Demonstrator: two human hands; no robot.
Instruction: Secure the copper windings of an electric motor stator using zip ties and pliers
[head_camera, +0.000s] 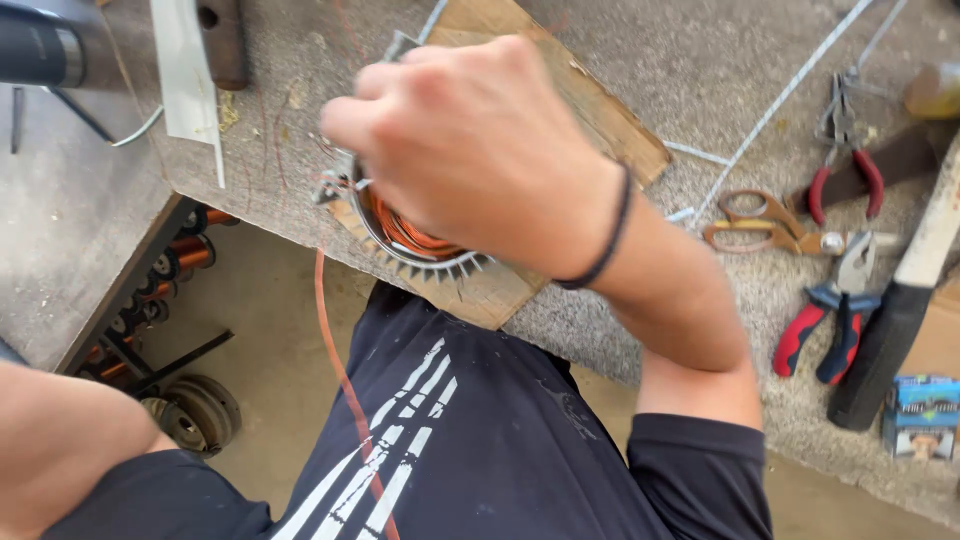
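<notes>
Here the right hand (470, 150) lies knuckles up over a round metal stator (420, 255) wound with copper wire (405, 232), fingers curled down toward its left rim. The hand covers most of it, so whether the fingers actually pinch the rim or the wire cannot be told. A dark band (600, 245) circles the wrist. The stator sits on a wooden board (600, 110) at the near edge of a speckled bench (700, 60), its toothed rim showing just below the hand. One strand of wire (335, 360) runs down from the stator past the bench edge and across the dark shirt (480, 440).

The left forearm (70, 440) enters at the near left corner; its hand is out of sight.

Right of the board lie scissors (760, 225) with tan handles, and beyond them red-handled pliers (845, 150). Nearer, red and blue-handled pliers (835, 315) rest beside a hammer (905, 300) with a dark grip. A white cord (780, 95) crosses the bench at the far right. Below the bench at left, copper spools (185, 255) stand in a rack.
</notes>
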